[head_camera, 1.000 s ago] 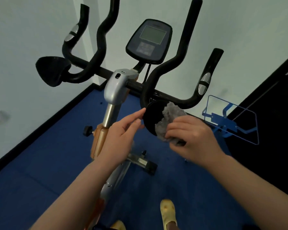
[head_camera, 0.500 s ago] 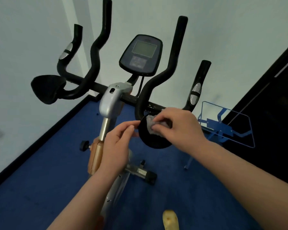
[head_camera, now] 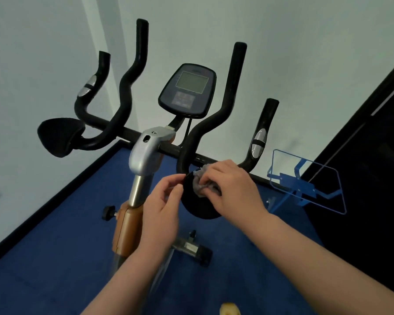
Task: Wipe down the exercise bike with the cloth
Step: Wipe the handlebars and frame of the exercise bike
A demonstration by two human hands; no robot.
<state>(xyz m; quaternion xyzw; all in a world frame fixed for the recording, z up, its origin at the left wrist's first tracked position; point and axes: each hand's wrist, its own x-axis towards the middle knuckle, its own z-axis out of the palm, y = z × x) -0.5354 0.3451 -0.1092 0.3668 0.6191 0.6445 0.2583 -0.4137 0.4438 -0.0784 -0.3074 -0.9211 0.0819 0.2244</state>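
The exercise bike (head_camera: 146,151) stands before me with black curved handlebars, a grey stem and a dark console (head_camera: 188,89). Its right black elbow pad (head_camera: 199,206) hangs under the handlebar. My right hand (head_camera: 232,187) presses a crumpled grey cloth (head_camera: 200,185) against the top of that pad. My left hand (head_camera: 162,208) pinches the pad's left edge with thumb and fingers. Most of the cloth is hidden under my right fingers.
The left elbow pad (head_camera: 57,136) sticks out at the left. A blue wire-frame stand (head_camera: 305,183) sits to the right by a dark wall. Blue floor (head_camera: 55,246) surrounds the bike, with white walls behind. A yellow shoe tip (head_camera: 229,310) shows at the bottom.
My right hand slid the cloth up from the pad's right side to its top edge. My left hand closed from flat fingers onto the pad's left rim. The view tilted upward.
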